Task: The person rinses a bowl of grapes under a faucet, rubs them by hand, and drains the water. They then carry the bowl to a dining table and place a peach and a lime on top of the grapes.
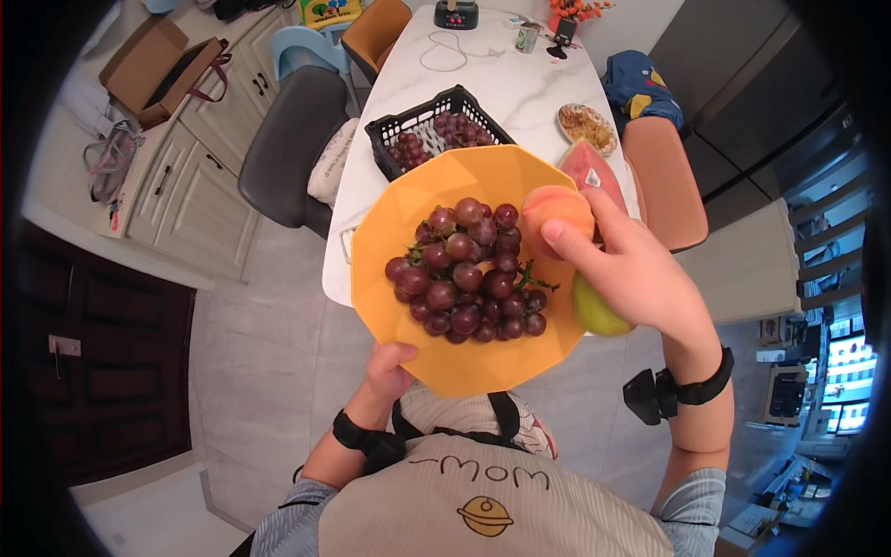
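Note:
My left hand [390, 371] grips the near left rim of a yellow faceted bowl [466, 372], its thumb over the edge. A large bunch of dark red grapes [463, 275] fills the middle of the bowl. Between the thumb and fingers of my right hand [626, 268] is a peach [557, 216], over the bowl's right side. A green fruit [598, 306], perhaps a pear or mango, shows below my right hand, partly hidden by it. Behind the peach, a cut piece of watermelon [592, 170] lies on the table. Whether the peach touches the bowl I cannot tell.
A black plastic crate [487, 115] with more grapes stands on the white marble-patterned table [390, 90] beyond the bowl. A plate of food [587, 128] is at the table's right edge. Grey [292, 146] and orange-brown [665, 181] chairs flank the table. A cable, a can and a small appliance lie farther back.

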Demonstrator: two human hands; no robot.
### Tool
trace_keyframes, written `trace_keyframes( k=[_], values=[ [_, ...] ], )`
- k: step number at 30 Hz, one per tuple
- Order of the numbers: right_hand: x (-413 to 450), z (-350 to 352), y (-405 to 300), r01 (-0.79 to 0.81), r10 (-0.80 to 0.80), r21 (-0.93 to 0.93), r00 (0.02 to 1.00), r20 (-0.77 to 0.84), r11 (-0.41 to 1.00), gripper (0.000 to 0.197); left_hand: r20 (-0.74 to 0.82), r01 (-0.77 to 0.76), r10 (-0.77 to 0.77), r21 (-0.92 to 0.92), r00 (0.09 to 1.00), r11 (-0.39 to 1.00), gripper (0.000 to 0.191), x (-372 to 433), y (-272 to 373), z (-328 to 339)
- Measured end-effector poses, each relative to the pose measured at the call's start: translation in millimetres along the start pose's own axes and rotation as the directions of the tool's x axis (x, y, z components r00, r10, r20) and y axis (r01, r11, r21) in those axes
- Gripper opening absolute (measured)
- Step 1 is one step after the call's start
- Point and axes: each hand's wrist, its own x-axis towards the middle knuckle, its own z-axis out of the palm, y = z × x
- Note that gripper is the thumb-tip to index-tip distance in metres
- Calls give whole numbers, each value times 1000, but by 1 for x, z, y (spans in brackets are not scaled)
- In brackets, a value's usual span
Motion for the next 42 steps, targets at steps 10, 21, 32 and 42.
trace_keyframes(
  k=[10,21,32,42],
  values=[
    [30,29,18,-39,-179,-865,973,-147,500,42,-107,-42,51,82,993,996,58,0,-11,8],
    [44,10,28,63,282,-543,801,528,837,40,-130,3,3,43,992,999,59,-16,-14,-6],
    [51,16,34,173,-212,-157,935,-283,972,26,-93,57,-57,-4,994,998,57,-12,-17,-3],
    [47,41,59,510,-594,-494,804,-17,704,32,-127,30,-27,18,992,999,58,-9,-9,-4]
  ],
)
